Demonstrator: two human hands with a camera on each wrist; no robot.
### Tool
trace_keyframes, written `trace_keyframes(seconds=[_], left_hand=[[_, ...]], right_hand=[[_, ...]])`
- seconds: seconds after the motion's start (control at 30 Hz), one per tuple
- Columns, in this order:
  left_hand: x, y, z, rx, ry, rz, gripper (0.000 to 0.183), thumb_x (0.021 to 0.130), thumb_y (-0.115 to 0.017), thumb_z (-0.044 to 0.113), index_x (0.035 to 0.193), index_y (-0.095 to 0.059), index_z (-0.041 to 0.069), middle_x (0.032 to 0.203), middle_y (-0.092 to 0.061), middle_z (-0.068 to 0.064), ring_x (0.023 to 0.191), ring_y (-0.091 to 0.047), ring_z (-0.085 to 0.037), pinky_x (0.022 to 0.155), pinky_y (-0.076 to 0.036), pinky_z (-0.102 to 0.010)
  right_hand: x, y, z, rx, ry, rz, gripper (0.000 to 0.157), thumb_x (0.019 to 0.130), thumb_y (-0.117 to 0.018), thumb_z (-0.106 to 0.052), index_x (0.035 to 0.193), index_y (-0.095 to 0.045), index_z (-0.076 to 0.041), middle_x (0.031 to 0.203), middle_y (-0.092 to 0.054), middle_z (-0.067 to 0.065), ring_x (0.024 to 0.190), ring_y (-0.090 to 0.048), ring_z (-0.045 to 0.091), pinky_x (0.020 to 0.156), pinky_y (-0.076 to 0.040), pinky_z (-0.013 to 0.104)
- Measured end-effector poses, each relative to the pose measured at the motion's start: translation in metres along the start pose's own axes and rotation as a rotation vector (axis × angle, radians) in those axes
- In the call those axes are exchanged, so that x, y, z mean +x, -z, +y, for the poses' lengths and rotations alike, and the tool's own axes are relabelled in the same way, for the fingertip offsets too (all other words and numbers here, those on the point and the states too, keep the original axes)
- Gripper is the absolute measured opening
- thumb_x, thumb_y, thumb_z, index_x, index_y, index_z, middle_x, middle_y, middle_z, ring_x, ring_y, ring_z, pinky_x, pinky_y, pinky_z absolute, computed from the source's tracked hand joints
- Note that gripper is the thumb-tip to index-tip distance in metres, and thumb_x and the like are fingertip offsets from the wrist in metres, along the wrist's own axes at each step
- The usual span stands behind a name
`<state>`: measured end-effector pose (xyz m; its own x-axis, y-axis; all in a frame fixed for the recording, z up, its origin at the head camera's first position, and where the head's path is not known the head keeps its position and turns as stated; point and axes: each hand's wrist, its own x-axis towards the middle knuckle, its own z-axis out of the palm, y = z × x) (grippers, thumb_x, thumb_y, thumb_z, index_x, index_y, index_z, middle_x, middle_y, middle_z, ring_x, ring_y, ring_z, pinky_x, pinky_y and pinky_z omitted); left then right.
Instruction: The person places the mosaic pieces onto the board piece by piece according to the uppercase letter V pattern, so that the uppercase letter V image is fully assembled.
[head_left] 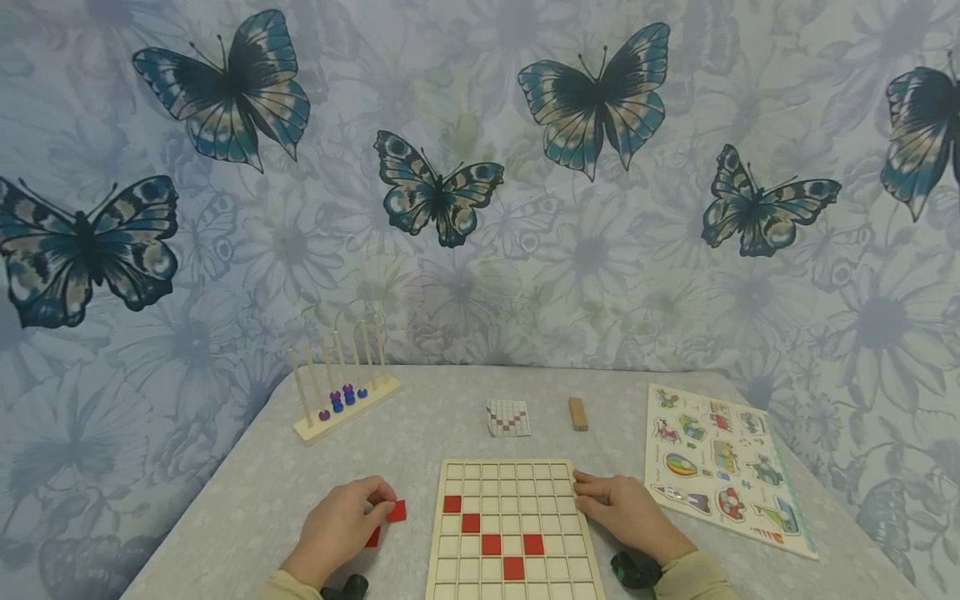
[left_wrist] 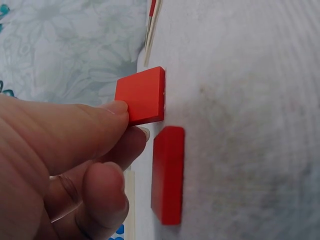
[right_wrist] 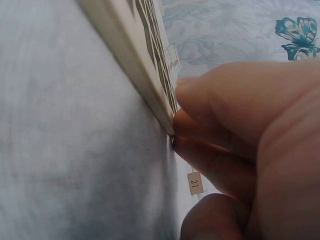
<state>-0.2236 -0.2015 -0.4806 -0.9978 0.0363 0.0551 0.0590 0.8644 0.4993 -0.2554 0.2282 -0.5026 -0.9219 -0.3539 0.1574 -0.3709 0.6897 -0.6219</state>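
My left hand [head_left: 341, 525] pinches a thin, square red tile [left_wrist: 141, 96] between thumb and fingertips, tilted just over the table. Close beside it a second red tile [left_wrist: 169, 175] lies on the cloth, partly hidden by the hand in the head view. To the right is a pale wooden grid board [head_left: 517, 504] with several red tiles [head_left: 491, 544] in its cells, forming a V-like slanting pattern. At the board's right edge, near its far corner, my right hand [head_left: 630, 512] holds the rim with thumb and fingertips.
Behind the board lie a small pattern card [head_left: 508, 418] and a wooden block [head_left: 577, 414]. A peg abacus with purple and blue beads [head_left: 348, 408] stands back left. On the right lies a picture puzzle board [head_left: 720, 467]. A butterfly-patterned wall [head_left: 465, 317] borders the table.
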Motion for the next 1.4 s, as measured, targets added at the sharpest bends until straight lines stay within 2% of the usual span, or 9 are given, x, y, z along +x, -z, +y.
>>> trace_keyframes(seconds=[0.53, 0.83, 0.9, 1.07, 1.27, 1.4], left_hand=[[0.001, 0.002, 0.001, 0.022, -0.010, 0.006, 0.006, 0.092, -0.077, 0.024, 0.093, -0.071, 0.025, 0.089, -0.071, 0.013, 0.070, -0.055, -0.007, 0.061, -0.048, -0.032], [-0.002, 0.003, 0.004, -0.026, -0.012, 0.034, 0.005, 0.093, -0.076, 0.024, 0.093, -0.072, 0.027, 0.091, -0.071, 0.013, 0.067, -0.053, -0.008, 0.059, -0.045, -0.031], [-0.003, 0.003, 0.006, -0.056, -0.026, 0.046, 0.005, 0.093, -0.076, 0.025, 0.093, -0.072, 0.027, 0.091, -0.070, 0.014, 0.067, -0.053, -0.008, 0.058, -0.045, -0.030], [-0.006, -0.001, 0.018, -0.228, -0.079, 0.022, 0.005, 0.094, -0.075, 0.031, 0.094, -0.072, 0.027, 0.087, -0.068, 0.014, 0.061, -0.052, -0.009, 0.054, -0.045, -0.027], [-0.009, -0.011, 0.042, -0.399, -0.223, -0.071, 0.008, 0.098, -0.071, 0.035, 0.099, -0.073, 0.027, 0.090, -0.070, 0.013, 0.062, -0.053, -0.006, 0.057, -0.047, -0.025], [-0.007, -0.017, 0.061, -0.466, -0.287, -0.137, 0.012, 0.099, -0.070, 0.033, 0.103, -0.075, 0.023, 0.094, -0.073, 0.009, 0.069, -0.057, -0.007, 0.062, -0.049, -0.025]], right_hand=[[0.000, 0.000, -0.002, -0.026, 0.007, 0.011, 0.038, 0.097, -0.070, -0.039, 0.125, -0.075, -0.014, 0.140, -0.065, -0.001, 0.129, -0.062, 0.032, 0.103, -0.049, 0.053], [-0.001, 0.000, -0.003, -0.019, 0.000, 0.011, 0.036, 0.097, -0.071, -0.037, 0.124, -0.076, -0.014, 0.140, -0.065, -0.001, 0.130, -0.061, 0.033, 0.103, -0.048, 0.054], [-0.001, 0.001, -0.003, -0.020, -0.005, 0.012, 0.036, 0.096, -0.072, -0.036, 0.124, -0.076, -0.014, 0.140, -0.065, -0.001, 0.130, -0.061, 0.033, 0.103, -0.048, 0.054], [-0.001, 0.002, -0.004, -0.027, -0.004, 0.010, 0.035, 0.095, -0.074, -0.034, 0.123, -0.076, -0.014, 0.139, -0.065, -0.001, 0.130, -0.061, 0.033, 0.103, -0.048, 0.055], [-0.001, 0.003, -0.003, -0.058, 0.027, 0.015, 0.035, 0.094, -0.075, -0.034, 0.123, -0.076, -0.014, 0.138, -0.066, 0.000, 0.126, -0.064, 0.036, 0.101, -0.049, 0.055], [0.001, 0.002, 0.000, -0.060, 0.035, 0.019, 0.033, 0.095, -0.074, -0.033, 0.122, -0.076, -0.014, 0.138, -0.066, 0.000, 0.126, -0.064, 0.036, 0.102, -0.049, 0.056]])
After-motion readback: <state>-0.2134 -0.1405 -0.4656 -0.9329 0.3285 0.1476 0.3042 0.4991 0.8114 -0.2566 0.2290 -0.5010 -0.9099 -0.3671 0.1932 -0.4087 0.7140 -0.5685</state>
